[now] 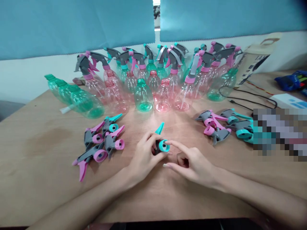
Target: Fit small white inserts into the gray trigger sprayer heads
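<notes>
Pinching the spray head (160, 140) just above the table (35, 143), the left hand (144, 156) clamps its grey body; the right hand (192, 164), not gripping, only fingers the collar (164, 146), so it could slip free.

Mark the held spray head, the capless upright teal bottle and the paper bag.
spray head (163, 146), head view, teal collar.
teal bottle (143, 97), head view, its body.
paper bag (255, 60), head view, front face.

pixelated patch (279, 134): unreadable | spray head (161, 145): body hidden by left hand (144, 155)
</notes>
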Demonstrator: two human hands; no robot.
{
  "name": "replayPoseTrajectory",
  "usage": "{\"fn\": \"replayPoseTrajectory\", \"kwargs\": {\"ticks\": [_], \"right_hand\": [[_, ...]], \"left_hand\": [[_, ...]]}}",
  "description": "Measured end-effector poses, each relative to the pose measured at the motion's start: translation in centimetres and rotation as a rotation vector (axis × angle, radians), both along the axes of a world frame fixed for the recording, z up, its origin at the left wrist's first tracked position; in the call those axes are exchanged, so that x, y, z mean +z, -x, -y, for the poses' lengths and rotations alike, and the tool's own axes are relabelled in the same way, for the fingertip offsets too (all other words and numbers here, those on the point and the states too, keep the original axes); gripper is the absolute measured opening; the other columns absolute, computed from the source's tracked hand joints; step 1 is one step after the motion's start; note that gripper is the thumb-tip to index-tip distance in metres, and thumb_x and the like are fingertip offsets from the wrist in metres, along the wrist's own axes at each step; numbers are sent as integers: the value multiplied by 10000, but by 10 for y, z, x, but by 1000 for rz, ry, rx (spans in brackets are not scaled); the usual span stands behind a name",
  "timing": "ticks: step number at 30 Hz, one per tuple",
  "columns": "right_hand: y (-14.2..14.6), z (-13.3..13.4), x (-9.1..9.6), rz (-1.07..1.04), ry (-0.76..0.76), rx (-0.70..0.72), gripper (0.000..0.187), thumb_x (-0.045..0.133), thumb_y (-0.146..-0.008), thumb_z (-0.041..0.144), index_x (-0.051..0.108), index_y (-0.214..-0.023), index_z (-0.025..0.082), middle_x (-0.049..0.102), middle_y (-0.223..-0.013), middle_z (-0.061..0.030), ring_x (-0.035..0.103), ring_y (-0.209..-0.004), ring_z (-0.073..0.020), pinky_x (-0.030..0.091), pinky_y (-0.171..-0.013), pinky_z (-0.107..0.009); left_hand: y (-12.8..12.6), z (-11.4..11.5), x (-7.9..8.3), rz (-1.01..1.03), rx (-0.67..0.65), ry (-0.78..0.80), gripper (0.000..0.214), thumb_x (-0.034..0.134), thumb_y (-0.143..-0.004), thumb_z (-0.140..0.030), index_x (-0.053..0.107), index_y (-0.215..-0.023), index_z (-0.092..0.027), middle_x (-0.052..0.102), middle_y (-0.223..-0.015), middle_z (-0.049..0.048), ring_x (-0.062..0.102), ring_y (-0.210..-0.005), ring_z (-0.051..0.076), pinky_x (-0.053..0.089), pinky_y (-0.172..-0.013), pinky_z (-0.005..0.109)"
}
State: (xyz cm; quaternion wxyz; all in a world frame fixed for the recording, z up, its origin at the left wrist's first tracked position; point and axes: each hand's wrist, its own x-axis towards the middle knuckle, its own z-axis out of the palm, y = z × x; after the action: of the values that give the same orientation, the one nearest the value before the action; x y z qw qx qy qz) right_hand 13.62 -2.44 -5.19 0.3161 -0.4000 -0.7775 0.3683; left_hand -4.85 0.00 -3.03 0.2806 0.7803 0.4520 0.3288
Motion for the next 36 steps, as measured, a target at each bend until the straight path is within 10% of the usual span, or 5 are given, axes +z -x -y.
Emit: {"fn": "replayPoseTrajectory", "kwargs": {"ticks": [15, 36], "right_hand": [[-1, -3, 10, -229, 83, -6, 319, 616, -831, 222, 472, -1104, 143, 344, -500, 137, 363, -409, -53, 297, -422, -177], [-12, -13, 4, 22, -182, 134, 389, 595, -865, 309, 436, -1195, 177, 528, -593, 83, 475, -471, -75, 389, -490, -192]], "left_hand": [[2, -4, -2, 40, -186, -10, 230, 635, -809, -134, 628, -1031, -195, 568, -955, 31, 581, -816, 138, 493, -665, 228], [2, -3, 2, -20, -219, -6, 204, 655, -810, -151, 613, -1004, -201, 554, -959, 11, 549, -746, 105, 470, -639, 203]]}}
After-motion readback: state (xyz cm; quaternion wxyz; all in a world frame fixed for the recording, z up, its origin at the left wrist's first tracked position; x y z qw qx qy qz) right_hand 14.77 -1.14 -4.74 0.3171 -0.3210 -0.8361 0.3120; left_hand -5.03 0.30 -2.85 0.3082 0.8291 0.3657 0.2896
